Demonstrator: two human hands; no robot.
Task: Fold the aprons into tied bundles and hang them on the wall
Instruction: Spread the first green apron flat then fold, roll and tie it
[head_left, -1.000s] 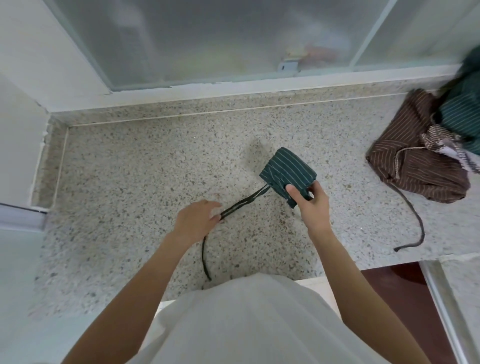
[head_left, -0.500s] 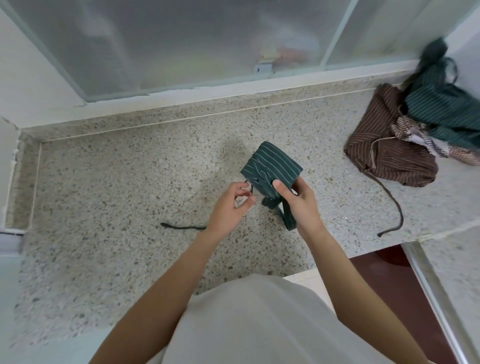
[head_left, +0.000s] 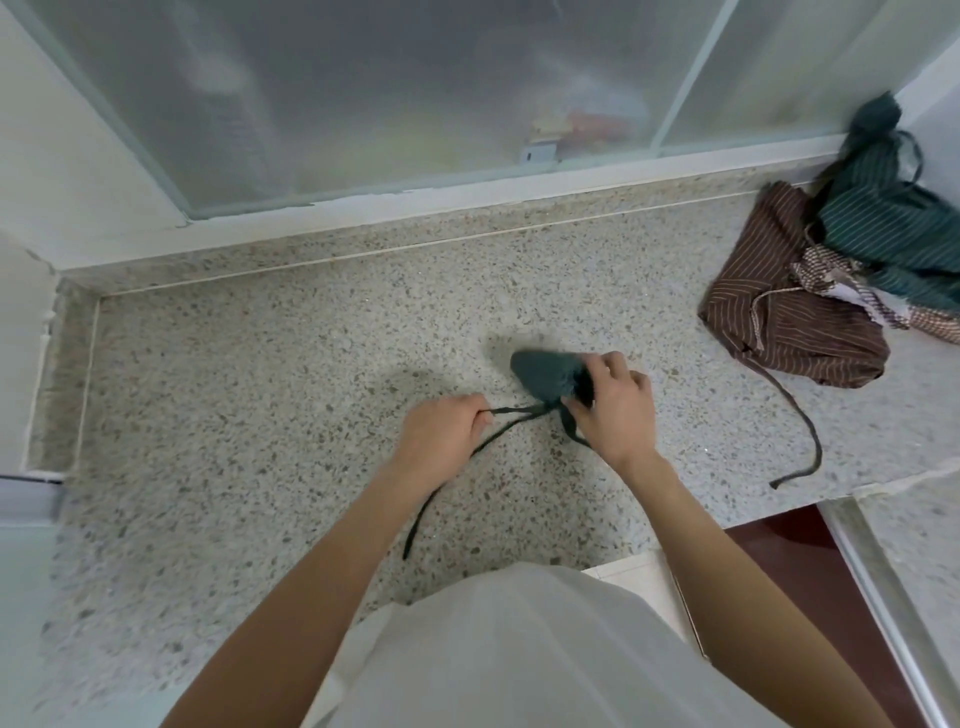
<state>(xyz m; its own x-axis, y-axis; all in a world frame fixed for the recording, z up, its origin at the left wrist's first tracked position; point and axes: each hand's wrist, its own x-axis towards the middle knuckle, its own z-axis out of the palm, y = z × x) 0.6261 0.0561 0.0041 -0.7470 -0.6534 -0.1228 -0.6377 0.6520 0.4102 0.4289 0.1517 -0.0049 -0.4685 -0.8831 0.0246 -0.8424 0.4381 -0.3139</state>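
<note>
The green apron bundle (head_left: 543, 375) sits just above the speckled desk (head_left: 260, 374), near its middle, blurred so its stripes do not read. The right hand (head_left: 613, 410) covers the bundle's right end from above, its grip curled round the cloth with the thumb underneath, so the bundle pokes out to the left of the knuckles. From under the bundle a thin dark tie (head_left: 498, 423) runs leftward to the left hand (head_left: 441, 441), whose grip is pinched on the strap close to its fingertips; the strap looks pulled straight between the two hands. A second length of the tie passes below the left hand and trails down toward the desk's near edge, beside the forearm.

At the desk's far right lies a loose heap: a brown striped apron (head_left: 789, 322) with its own long strap (head_left: 800, 436) curling over the stone, and a green striped apron (head_left: 893, 218) piled behind it against the corner. Along the back runs a frosted sliding window (head_left: 415, 88) in a pale frame. A dark red floor (head_left: 810, 582) shows at lower right
</note>
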